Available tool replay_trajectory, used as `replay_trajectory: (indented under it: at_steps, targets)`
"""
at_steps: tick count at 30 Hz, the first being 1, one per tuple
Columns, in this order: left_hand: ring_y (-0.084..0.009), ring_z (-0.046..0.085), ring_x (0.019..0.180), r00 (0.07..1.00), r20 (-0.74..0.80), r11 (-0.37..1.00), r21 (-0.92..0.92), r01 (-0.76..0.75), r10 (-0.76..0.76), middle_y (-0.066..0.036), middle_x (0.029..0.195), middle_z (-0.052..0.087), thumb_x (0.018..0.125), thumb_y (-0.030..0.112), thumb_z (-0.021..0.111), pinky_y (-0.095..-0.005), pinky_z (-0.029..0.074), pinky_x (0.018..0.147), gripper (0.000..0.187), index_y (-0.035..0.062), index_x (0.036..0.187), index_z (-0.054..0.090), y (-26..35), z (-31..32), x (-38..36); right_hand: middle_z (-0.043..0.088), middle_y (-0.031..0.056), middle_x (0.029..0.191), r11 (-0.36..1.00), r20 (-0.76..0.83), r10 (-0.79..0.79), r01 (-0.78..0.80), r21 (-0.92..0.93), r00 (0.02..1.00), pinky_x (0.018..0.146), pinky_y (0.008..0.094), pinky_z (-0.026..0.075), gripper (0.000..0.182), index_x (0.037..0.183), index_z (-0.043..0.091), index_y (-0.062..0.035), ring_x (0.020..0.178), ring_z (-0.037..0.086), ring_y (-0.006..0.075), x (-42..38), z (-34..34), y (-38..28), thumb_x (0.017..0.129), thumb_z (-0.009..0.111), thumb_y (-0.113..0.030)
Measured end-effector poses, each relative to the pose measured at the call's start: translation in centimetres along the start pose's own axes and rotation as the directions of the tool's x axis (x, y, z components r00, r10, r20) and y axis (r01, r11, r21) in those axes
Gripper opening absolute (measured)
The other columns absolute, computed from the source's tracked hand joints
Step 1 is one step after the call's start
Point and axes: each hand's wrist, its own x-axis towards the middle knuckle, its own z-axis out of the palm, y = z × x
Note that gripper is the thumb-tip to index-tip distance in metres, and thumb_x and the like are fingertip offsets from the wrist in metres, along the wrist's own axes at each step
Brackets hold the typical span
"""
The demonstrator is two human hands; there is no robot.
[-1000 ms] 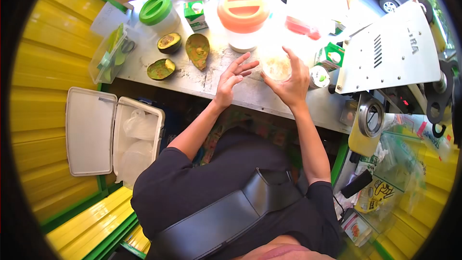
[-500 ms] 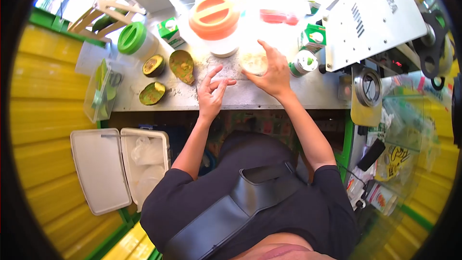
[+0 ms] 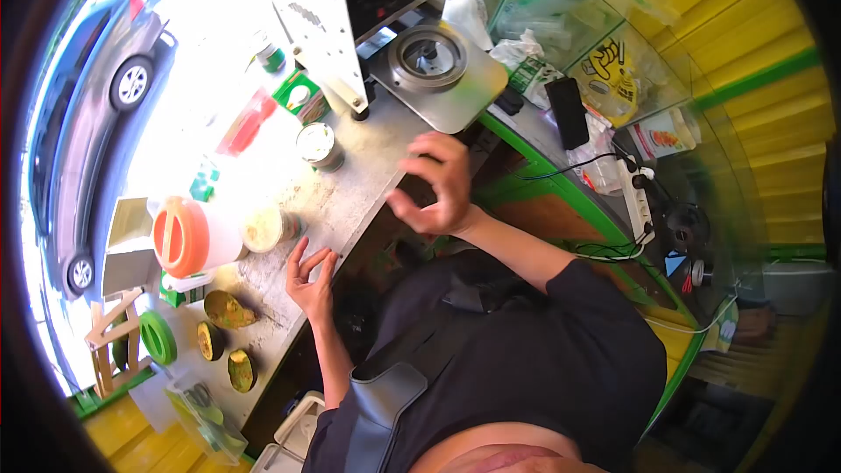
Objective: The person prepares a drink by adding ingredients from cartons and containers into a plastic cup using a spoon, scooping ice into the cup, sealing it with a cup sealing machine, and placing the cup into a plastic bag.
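Note:
My right hand (image 3: 438,184) is raised over the counter's front edge, its fingers curled and thumb apart, with nothing in it. Near it is the metal plate with a round ring (image 3: 429,57) of a machine. My left hand (image 3: 311,282) hovers at the counter edge, fingers loosely bent and apart, holding nothing. Just beyond it stands a clear cup (image 3: 265,229) with pale contents. A pitcher with an orange lid (image 3: 180,236) is behind the cup. To the left lie a scooped avocado skin (image 3: 229,308) and two cut avocado halves, one upper (image 3: 210,340) and one lower (image 3: 242,370).
An open can (image 3: 320,147) and a green-and-white carton (image 3: 300,96) stand near the machine. A green-lidded container (image 3: 158,337) is at the far left. On the right side surface are a black phone-like object (image 3: 568,114), a power strip (image 3: 635,197) and cables.
My view has swung to the right. My right hand has left the cup and moved right, toward the machine; the cup stays on the counter. My left hand remains empty.

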Motion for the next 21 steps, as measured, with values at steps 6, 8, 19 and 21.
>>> replay_trajectory:
  at_steps: [6,8,19,21]
  targets:
    - [-0.0133,0.073,0.097,0.994,0.109,1.0,0.008,0.026,-0.027,-0.009,0.1,0.08,0.088,0.006,0.086,-0.0324,0.051,0.101,0.062,0.0017,0.144,0.059,2.3,4.8,1.1,0.05,0.0242,0.142,0.903,-0.166,0.409,-0.424,-0.069,0.897,0.116,0.049,0.038,0.049,0.138,0.051,0.0038,0.132,0.05,0.04,-5.3,-3.7,5.6,0.098,0.066,-0.019]
    - [-0.0134,0.073,0.097,0.986,0.165,1.0,-0.002,-0.003,0.004,-0.008,0.101,0.079,0.089,0.007,0.086,-0.0316,0.052,0.1,0.062,0.0018,0.144,0.058,2.6,6.0,1.4,0.047,0.0273,0.149,0.92,-0.121,0.381,-0.389,-0.047,0.917,0.118,0.0501,0.037,0.053,0.14,0.05,0.0052,0.138,0.048,0.0419,-5.6,-3.3,5.5,0.097,0.067,-0.022]
    - [-0.0135,0.072,0.096,0.984,0.177,0.998,0.052,-0.038,0.028,-0.009,0.101,0.079,0.095,0.008,0.08,-0.0297,0.053,0.095,0.055,0.0011,0.144,0.058,3.8,12.4,-0.7,0.045,0.0286,0.154,0.97,-0.005,0.22,-0.218,0.104,0.976,0.118,0.0515,0.038,0.052,0.136,0.053,-0.0028,0.142,0.047,0.0473,-2.0,0.8,11.4,0.092,0.071,-0.024]
    - [-0.0135,0.072,0.095,0.983,0.179,0.995,0.076,-0.058,0.043,-0.01,0.1,0.079,0.095,0.008,0.079,-0.0291,0.053,0.094,0.053,0.0008,0.144,0.058,3.8,13.3,-1.5,0.045,0.0272,0.154,0.984,0.028,0.162,-0.164,0.068,0.986,0.117,0.052,0.04,0.052,0.135,0.054,-0.0033,0.142,0.048,0.046,-0.8,1.7,13.1,0.09,0.071,-0.021]
